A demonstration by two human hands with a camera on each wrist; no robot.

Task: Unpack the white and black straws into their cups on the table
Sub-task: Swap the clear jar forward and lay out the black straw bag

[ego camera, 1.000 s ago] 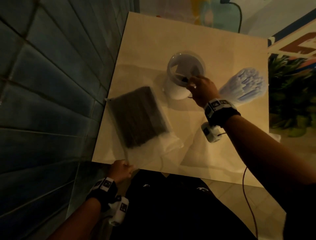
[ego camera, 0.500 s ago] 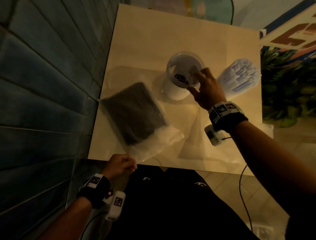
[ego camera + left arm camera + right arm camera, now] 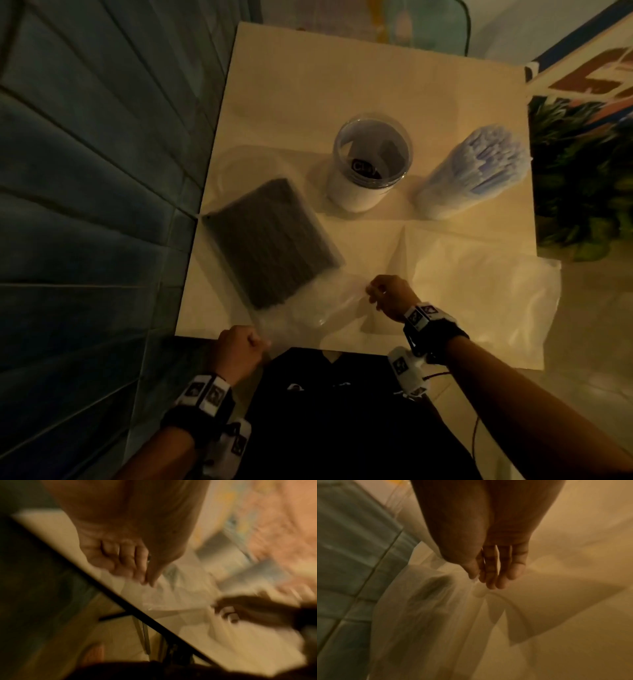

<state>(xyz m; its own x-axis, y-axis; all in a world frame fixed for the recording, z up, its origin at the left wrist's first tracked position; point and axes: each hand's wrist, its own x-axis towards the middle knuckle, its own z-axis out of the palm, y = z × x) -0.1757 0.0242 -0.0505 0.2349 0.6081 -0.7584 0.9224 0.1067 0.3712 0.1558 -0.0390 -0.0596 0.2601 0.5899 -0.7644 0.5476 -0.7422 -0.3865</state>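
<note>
Clear plastic bag of black straws [image 3: 270, 236] is lying just left of the empty see-through cup [image 3: 371, 161], and the left hand [image 3: 239, 346] and right hand [image 3: 390, 296] are each pinching its open end. Pulling gently apart should be opening it without spilling. Wrist views are looking blurry, so the bag's mouth is hard to see.

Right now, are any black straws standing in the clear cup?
No, the clear cup holds no straws; the black straws lie in their plastic bag.

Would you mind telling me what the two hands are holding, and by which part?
Both pinch the clear plastic bag of black straws at its open end: left hand near corner, right hand far corner.
</note>
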